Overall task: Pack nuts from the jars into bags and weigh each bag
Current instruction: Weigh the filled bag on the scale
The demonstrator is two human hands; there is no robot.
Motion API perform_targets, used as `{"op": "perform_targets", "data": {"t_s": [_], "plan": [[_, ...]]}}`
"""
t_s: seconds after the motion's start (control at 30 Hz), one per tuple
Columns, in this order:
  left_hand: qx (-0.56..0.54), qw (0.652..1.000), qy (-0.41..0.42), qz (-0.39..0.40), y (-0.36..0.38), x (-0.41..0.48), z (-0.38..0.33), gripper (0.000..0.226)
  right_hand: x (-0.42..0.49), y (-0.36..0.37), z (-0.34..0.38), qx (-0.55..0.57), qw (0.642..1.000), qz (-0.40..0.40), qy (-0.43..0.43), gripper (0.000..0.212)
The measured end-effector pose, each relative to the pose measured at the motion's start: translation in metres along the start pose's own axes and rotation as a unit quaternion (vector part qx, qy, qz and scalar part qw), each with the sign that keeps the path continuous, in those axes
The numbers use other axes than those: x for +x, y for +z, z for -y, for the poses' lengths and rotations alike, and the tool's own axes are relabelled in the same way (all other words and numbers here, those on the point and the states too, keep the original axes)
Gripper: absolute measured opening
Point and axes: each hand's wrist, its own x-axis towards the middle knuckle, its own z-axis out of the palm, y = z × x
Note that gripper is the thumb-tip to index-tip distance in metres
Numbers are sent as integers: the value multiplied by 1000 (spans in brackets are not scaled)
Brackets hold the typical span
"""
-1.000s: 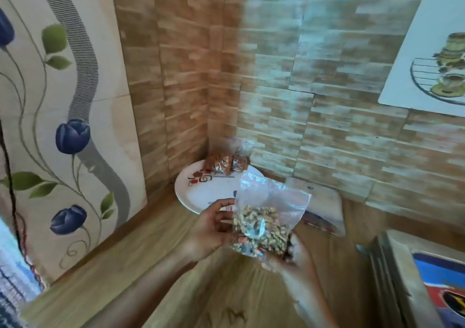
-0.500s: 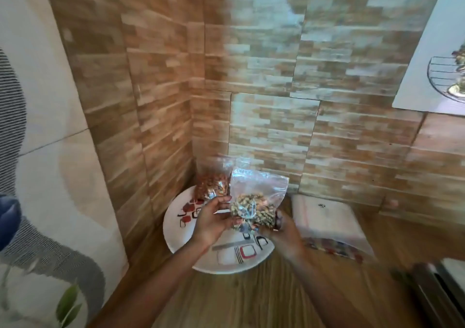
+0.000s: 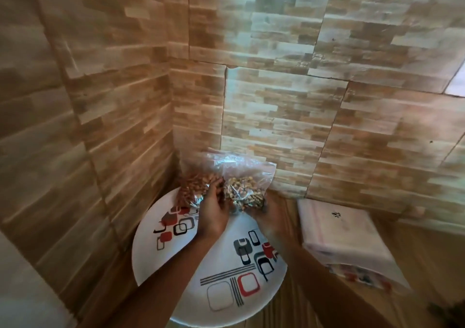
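Note:
A clear plastic bag of pale nuts (image 3: 245, 190) is held over the far edge of a white plate (image 3: 226, 272) with red, grey and black square patterns. My left hand (image 3: 214, 214) grips its left side and my right hand (image 3: 270, 217) cups it from below on the right. Just left of it, a second clear bag of reddish-brown nuts (image 3: 195, 189) leans in the corner on the plate's far rim. No jars or scale are in view.
The plate sits on a wooden counter in a corner of brick-patterned walls. A stack of flat plastic bags (image 3: 347, 242) lies on the counter to the right of the plate.
Both hands carried the bag of pale nuts forward to the far side of the plate, next to the reddish bag. The camera moved closer to the corner.

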Motion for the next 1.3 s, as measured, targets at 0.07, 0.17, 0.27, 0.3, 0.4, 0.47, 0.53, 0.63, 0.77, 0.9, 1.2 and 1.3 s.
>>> {"op": "perform_targets", "data": {"t_s": [0.07, 0.17, 0.27, 0.3, 0.4, 0.47, 0.53, 0.63, 0.77, 0.9, 1.2, 1.3], "plan": [[36, 997, 42, -47, 8, -5, 8, 48, 7, 2, -5, 4, 1000, 13, 3, 42], [103, 986, 72, -108, 18, -19, 11, 48, 8, 4, -11, -10, 999, 33, 3, 43], [157, 974, 111, -117, 25, -17, 15, 50, 8, 4, -20, -32, 999, 33, 7, 48], [176, 972, 110, -115, 26, -14, 16, 51, 9, 4, -20, -37, 999, 34, 10, 49], [214, 969, 83, -91, 26, -9, 16, 52, 12, 5, -18, -49, 998, 39, 26, 48], [226, 968, 71, -85, 26, -9, 15, 52, 14, 6, -16, -47, 997, 44, 30, 48], [222, 969, 72, -78, 25, -8, 13, 51, 13, 6, -16, -49, 998, 37, 30, 48], [197, 975, 78, -70, 23, -8, 12, 50, 7, 6, -13, -66, 998, 16, 16, 52], [181, 976, 93, -75, 19, -12, 13, 54, -4, 6, -14, -69, 997, -13, 16, 54], [170, 978, 89, -77, 19, -25, 15, 55, -16, 1, -7, -35, 999, -8, 32, 63], [167, 981, 90, -41, 15, -59, -3, 53, -47, -25, 9, -155, 988, 16, 3, 53], [138, 984, 110, -32, 18, -73, -13, 50, -60, -37, 13, -183, 983, 5, -11, 50]]}}
